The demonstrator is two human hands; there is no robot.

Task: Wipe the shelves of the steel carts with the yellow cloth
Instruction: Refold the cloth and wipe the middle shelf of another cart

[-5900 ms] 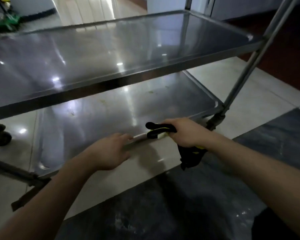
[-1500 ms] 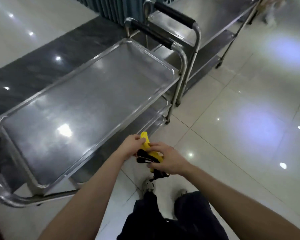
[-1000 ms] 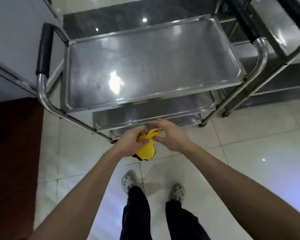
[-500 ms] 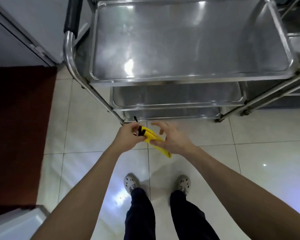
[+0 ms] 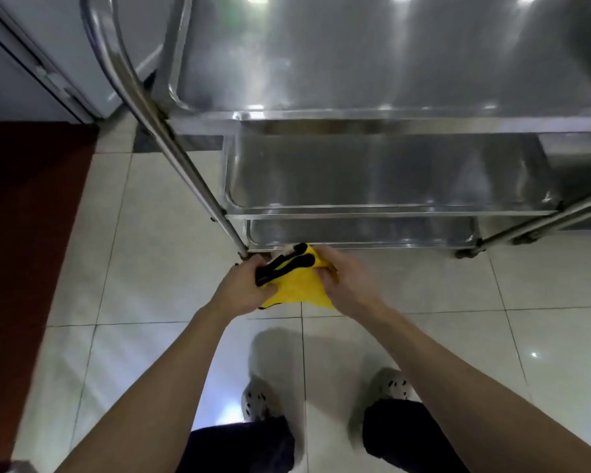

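Observation:
I stand in front of a three-shelf steel cart. Its top shelf fills the upper part of the view, the middle shelf and the bottom shelf show below it. A yellow cloth with black edging hangs between both hands, over the floor just in front of the bottom shelf. My left hand grips its black-edged left end. My right hand pinches the right part of the cloth.
The cart's slanted handle tube runs down on the left to a corner near my left hand. A white cabinet and a dark red mat lie to the left. A second cart's leg shows at the right. My feet stand on glossy tiles.
The view has moved closer to the cart and lower. The cloth is spread wider between my hands, and my right hand now pinches it.

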